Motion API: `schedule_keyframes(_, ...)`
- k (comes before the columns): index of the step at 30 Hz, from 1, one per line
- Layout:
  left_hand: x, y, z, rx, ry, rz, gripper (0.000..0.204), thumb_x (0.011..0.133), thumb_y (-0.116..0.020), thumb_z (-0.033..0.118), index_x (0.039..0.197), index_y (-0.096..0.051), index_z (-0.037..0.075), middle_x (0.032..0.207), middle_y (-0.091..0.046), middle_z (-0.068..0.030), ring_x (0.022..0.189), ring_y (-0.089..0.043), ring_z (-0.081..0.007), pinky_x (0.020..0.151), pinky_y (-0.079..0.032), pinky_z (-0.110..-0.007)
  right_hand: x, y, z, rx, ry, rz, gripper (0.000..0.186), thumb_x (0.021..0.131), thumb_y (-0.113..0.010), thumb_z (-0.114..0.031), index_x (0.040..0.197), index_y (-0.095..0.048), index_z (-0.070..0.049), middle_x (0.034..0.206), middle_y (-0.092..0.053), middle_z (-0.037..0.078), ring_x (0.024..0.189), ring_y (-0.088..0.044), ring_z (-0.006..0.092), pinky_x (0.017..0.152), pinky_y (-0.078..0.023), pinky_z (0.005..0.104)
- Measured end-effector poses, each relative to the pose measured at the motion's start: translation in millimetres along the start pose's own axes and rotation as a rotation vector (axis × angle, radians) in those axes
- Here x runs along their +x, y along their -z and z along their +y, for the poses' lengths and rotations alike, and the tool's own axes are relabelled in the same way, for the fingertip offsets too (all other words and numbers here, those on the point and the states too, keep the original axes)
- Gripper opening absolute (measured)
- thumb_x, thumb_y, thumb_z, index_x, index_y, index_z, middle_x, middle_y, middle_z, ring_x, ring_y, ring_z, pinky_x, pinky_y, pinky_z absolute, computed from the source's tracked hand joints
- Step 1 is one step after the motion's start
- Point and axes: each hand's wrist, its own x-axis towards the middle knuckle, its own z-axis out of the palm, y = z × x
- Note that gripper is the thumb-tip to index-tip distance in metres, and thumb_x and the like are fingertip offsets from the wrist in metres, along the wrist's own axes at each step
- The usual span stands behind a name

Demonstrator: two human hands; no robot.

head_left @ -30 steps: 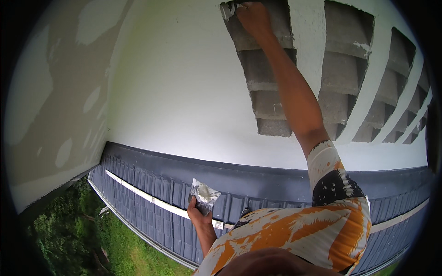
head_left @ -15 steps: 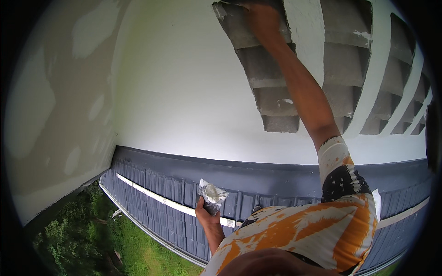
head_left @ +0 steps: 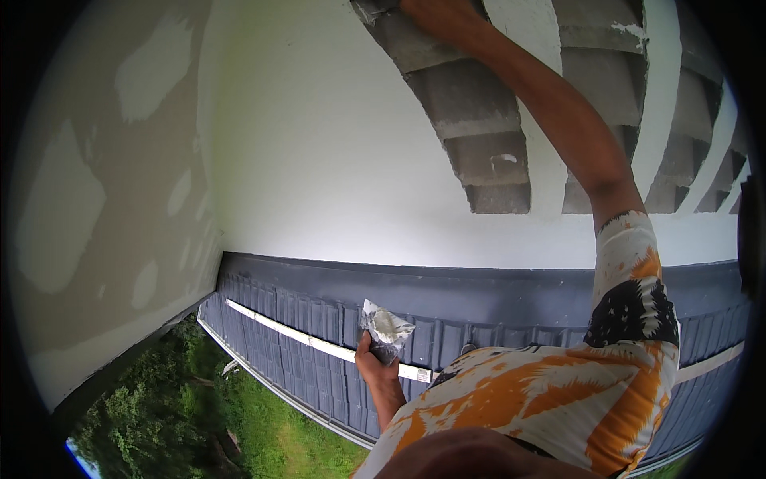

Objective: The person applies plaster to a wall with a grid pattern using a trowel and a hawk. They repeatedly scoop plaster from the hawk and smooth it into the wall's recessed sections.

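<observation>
My left hand (head_left: 378, 369) is closed around a crumpled clear plastic bag (head_left: 386, 330) with whitish paste in it, held low above the roof. High up, my right arm reaches to a grey block vent column (head_left: 471, 96) set in the white wall (head_left: 319, 152). Against the upper part of that column, at the picture's top edge, is my right hand (head_left: 437, 17). Its fingers are bent and partly cut off by the frame. Just left of them a small greyish thing shows at the column's edge, too unclear to name.
More grey vent columns (head_left: 602, 88) run off to the right. A patched plaster wall (head_left: 152, 168) stands at left. Below lies a dark tiled roof (head_left: 319, 319) with a long white batten (head_left: 295, 334) and an edge gutter (head_left: 271, 387). Grass (head_left: 279, 431) lies beyond it.
My right hand has moved left along the top of the vent column, its elbow swinging out to the right. The whole view has shifted slightly. My left hand still holds the bag.
</observation>
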Motion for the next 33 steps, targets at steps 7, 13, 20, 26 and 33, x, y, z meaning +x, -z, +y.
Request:
schedule_keyframes(7, -7, -9, 1, -0.006, -0.018, -0.004, 0.033, 0.096, -0.047, 0.017, 0.119, -0.058, -0.003, 0.112, -0.067, -0.0135, 0.101, -0.067, -0.0286, 0.085, -0.056, -0.043, 10, -48, 6, 0.199, -0.026, 0.365, 0.017, 0.081, -0.057, -0.011, 0.086, -0.071, -0.003, 0.096, -0.068, 0.018, 0.101, -0.062, 0.0317, 0.085, -0.051, 0.0432)
schedule_keyframes(13, 9, 7, -3, 0.005, -0.003, -0.063, 0.034, 0.096, -0.047, 0.018, 0.12, -0.058, -0.003, 0.114, -0.066, -0.0145, 0.103, -0.066, -0.0289, 0.088, -0.055, -0.044, 8, -7, 12, 0.028, 0.082, 0.102, 0.014, 0.079, -0.059, -0.012, 0.08, -0.072, -0.005, 0.084, -0.069, 0.015, 0.084, -0.068, 0.0327, 0.072, -0.054, 0.0442)
schedule_keyframes(20, -5, -11, 2, 0.036, -0.037, -0.079, 0.036, 0.096, -0.047, 0.018, 0.122, -0.057, -0.004, 0.115, -0.066, -0.015, 0.104, -0.066, -0.0295, 0.09, -0.054, -0.044, -2, 13, -23, 0.48, -0.488, 0.014, 0.022, 0.08, -0.06, -0.02, 0.08, -0.072, -0.002, 0.083, -0.07, 0.023, 0.081, -0.07, 0.035, 0.069, -0.055, 0.0484)
schedule_keyframes(26, -6, -14, 2, -0.02, -0.035, -0.087, 0.037, 0.096, -0.046, 0.018, 0.123, -0.056, -0.004, 0.116, -0.065, -0.0155, 0.105, -0.066, -0.0303, 0.091, -0.054, -0.044, 4, 12, -33, 0.666, -0.431, 0.113, 0.024, 0.084, -0.057, -0.019, 0.088, -0.072, -0.002, 0.081, -0.069, 0.022, 0.078, -0.068, 0.0387, 0.072, -0.054, 0.0495)
schedule_keyframes(33, -6, -6, 2, 0.0, -0.022, -0.069, 0.035, 0.096, -0.046, 0.018, 0.122, -0.057, -0.004, 0.115, -0.066, -0.0153, 0.105, -0.066, -0.0292, 0.09, -0.054, -0.043, -54, 15, -65, 0.67, -0.326, 0.276, 0.028, 0.09, -0.057, -0.02, 0.112, -0.07, -0.008, 0.077, -0.067, 0.017, 0.072, -0.065, 0.0356, 0.068, -0.052, 0.044)
